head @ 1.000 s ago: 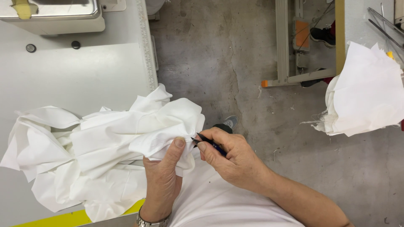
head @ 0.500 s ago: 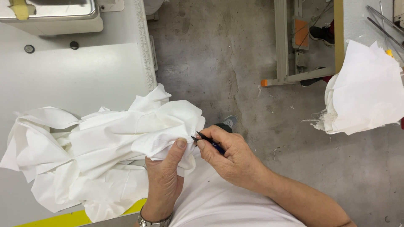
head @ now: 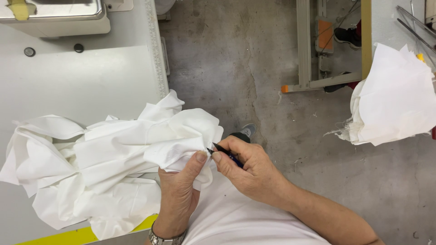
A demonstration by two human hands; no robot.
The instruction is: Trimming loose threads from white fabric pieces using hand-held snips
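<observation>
A crumpled white garment (head: pixel 104 154) lies bunched on the grey worktable (head: pixel 81 77). My left hand (head: pixel 179 193) grips the garment's right edge, thumb pressed on the fabric. My right hand (head: pixel 247 170) holds a small dark pointed tool (head: pixel 222 150), its tip touching the fabric right by my left thumb. A metal watch sits on my left wrist.
A sewing machine base (head: pixel 54 16) stands at the table's far left corner. A ruler strip (head: pixel 154 45) runs along the table's right edge. A stack of white fabric pieces (head: pixel 395 97) lies on a second table at right. Concrete floor (head: pixel 240 68) lies between, with a metal table frame (head: pixel 309 54).
</observation>
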